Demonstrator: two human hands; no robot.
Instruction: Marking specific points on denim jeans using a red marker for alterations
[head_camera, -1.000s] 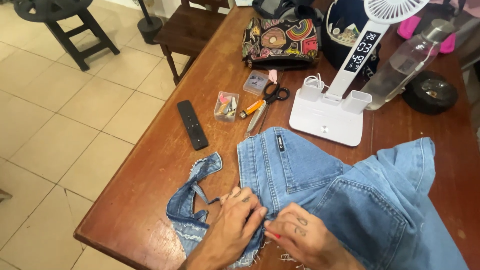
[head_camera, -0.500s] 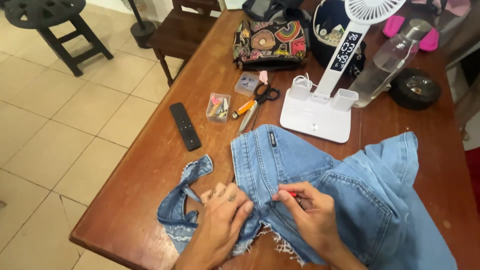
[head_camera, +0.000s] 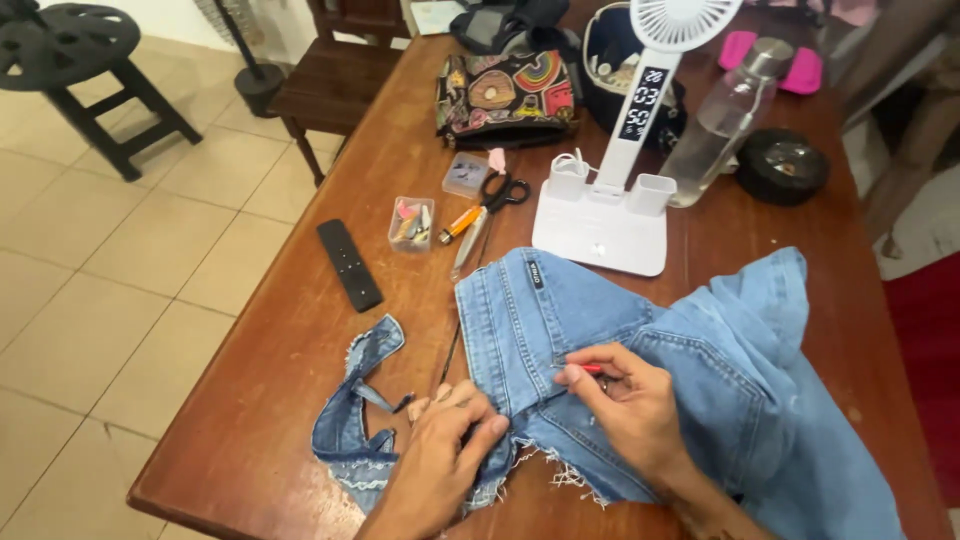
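Observation:
A pair of blue jeans with a frayed cut edge lies spread on the wooden table. My left hand presses down on the frayed hem near the table's front edge. My right hand rests on the denim and pinches a small red-handled tool, its tip against the fabric. A cut-off strip of denim lies to the left of my left hand.
Behind the jeans stand a white desk fan with a display, a clear bottle, a black round object and a patterned pouch. Scissors, a small clear box and a black remote lie left of centre. A chair and a stool stand on the tiled floor.
My right hand has moved up and away from the frayed edge, onto the denim. My left hand stays pressed on the hem. The view has shifted slightly.

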